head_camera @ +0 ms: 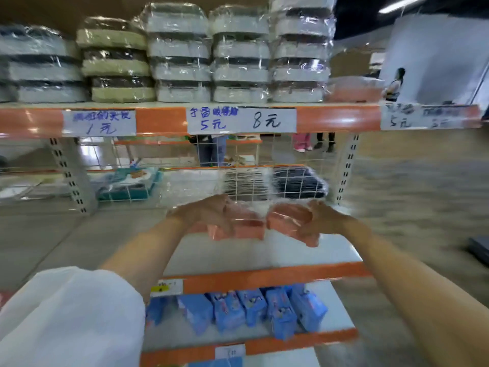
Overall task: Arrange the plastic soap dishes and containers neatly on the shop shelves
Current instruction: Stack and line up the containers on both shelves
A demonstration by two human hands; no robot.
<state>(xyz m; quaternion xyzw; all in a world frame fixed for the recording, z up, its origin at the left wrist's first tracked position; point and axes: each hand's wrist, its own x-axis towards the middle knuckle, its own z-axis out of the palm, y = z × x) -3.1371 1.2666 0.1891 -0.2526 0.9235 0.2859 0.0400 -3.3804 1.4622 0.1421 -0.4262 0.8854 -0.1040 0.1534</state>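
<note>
I hold two pink plastic soap dishes in clear wrap above the middle shelf [264,250]. My left hand [209,215] grips the left pink dish [243,229] from its left side. My right hand [315,221] grips the right pink dish [285,218] from its right side. The two dishes almost touch in the middle. On the top shelf [164,120] stand several stacks of wrapped grey and green soap dishes [182,54]. A wrapped pink pack [354,88] lies at the right end of that shelf. The picture is blurred by motion.
Price labels [240,120] hang on the orange shelf edge. A wire grid [238,165] backs the middle shelf, with dark wrapped goods [296,184] and a teal tray [129,184] behind it. Blue packets [251,311] fill the lower shelf. People stand beyond the rack [394,83].
</note>
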